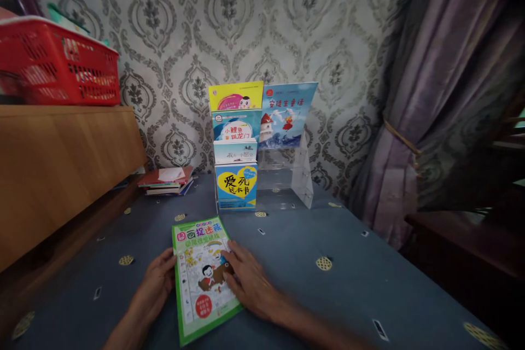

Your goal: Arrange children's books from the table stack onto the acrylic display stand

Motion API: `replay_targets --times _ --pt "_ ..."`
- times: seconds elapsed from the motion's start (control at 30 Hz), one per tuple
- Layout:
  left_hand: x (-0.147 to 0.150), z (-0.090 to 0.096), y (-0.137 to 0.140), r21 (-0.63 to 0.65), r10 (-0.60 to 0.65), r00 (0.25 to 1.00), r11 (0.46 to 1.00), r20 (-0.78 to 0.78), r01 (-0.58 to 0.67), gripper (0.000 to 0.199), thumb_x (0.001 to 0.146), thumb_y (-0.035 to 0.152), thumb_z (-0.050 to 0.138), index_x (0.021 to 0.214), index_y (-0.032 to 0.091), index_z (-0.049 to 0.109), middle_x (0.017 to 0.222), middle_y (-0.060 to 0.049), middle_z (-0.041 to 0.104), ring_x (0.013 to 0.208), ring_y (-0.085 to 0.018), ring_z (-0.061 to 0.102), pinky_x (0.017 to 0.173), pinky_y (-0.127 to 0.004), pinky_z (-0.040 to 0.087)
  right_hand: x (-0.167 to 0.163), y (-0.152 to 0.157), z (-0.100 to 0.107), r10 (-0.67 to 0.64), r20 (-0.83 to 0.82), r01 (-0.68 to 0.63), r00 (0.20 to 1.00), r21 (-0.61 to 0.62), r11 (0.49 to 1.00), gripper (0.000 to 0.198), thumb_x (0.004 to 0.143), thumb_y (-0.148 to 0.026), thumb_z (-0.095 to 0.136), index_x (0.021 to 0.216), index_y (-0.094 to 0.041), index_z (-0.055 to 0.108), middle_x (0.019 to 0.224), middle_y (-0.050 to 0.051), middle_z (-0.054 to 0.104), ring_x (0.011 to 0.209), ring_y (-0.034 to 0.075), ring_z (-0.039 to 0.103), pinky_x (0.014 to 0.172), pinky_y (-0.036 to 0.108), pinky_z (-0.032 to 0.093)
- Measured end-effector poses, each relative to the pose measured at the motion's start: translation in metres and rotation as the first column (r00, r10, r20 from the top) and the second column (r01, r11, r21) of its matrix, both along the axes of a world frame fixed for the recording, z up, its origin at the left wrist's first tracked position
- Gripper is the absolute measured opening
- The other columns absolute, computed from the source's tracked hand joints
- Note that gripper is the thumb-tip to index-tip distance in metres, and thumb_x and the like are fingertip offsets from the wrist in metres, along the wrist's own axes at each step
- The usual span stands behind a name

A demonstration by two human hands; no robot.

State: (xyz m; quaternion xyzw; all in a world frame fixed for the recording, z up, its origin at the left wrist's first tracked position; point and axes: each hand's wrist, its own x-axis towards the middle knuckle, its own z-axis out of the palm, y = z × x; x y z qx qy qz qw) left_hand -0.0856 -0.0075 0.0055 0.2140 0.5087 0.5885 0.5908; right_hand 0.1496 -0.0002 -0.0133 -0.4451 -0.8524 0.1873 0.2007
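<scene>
The green-bordered rectangular paper book [194, 276] reads 图画捉迷藏; its subtitle is blurred. On the racked paperbacks: 爱死这本书 on the blue cover with a yellow heart [237, 188], 小鲤鱼跳龙门 on the teal-and-white cover [246, 120], 安徒生童话 on the blue seascape cover [283, 131]. The pale blue-white cover's [221, 153] title is only partly legible; the bright yellow cover's [229, 91] lettering is too small.

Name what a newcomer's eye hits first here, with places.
First, the green-bordered book low in the center, left hand at its left edge, right hand on its cover. Behind it, bright books stand in a clear rack. At upper left, a red basket sits on wooden furniture.
</scene>
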Motion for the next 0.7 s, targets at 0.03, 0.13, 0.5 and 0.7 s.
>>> replay_targets --times 0.03,0.13,0.5,0.7 --pt "0.001 0.001 0.001 0.0 0.002 1.0 1.0 0.016 -0.002 0.021 0.074 0.003 0.068 0.09 0.015 0.064 0.084 -0.009 0.077 0.086 -0.028 0.077 0.071 -0.033 0.064 0.001 0.0 -0.001 0.001 -0.016 -0.001 1.0 -0.002 1.0 0.052 0.096 -0.027 0.047 0.146 -0.01 0.051 0.159 0.02 0.038 0.149 0.033 0.034 0.121 0.053 0.032" --pt "0.003 0.004 0.004 -0.01 0.011 0.999 1.0 0.035 -0.011 0.024 0.074 0.002 0.067 0.094 0.015 0.063 0.088 -0.01 0.077 0.09 -0.029 0.077 0.074 -0.035 0.065 0.004 0.001 -0.006 -0.016 -0.083 0.015 0.996 -0.02 1.0 0.055 0.098 -0.032 0.046 0.15 -0.013 0.046 0.161 0.019 0.034 0.15 0.032 0.032 0.121 0.052 0.032" --pt "0.031 0.032 0.004 0.008 0.048 0.99 0.999 0.136 -0.049 0.037 0.076 0.003 0.067 0.111 0.014 0.062 0.094 -0.01 0.078 0.093 -0.028 0.076 0.079 -0.036 0.062 0.009 0.03 -0.031 -0.262 -0.643 0.068 0.72 -0.31 0.948 0.07 0.09 -0.062 0.053 0.145 -0.018 0.052 0.151 0.015 0.052 0.14 0.032 0.047 0.12 0.052 0.033" --pt "0.041 0.041 0.008 0.104 -0.026 0.985 0.995 0.168 0.009 0.032 0.07 0.015 0.072 0.101 0.016 0.066 0.1 -0.009 0.077 0.095 -0.026 0.074 0.082 -0.033 0.058 0.01 0.03 0.004 -0.362 -0.823 -0.15 0.438 -0.464 0.873 0.06 0.078 -0.059 0.072 0.125 -0.023 0.066 0.125 0.012 0.072 0.116 0.032 0.066 0.105 0.05 0.049"
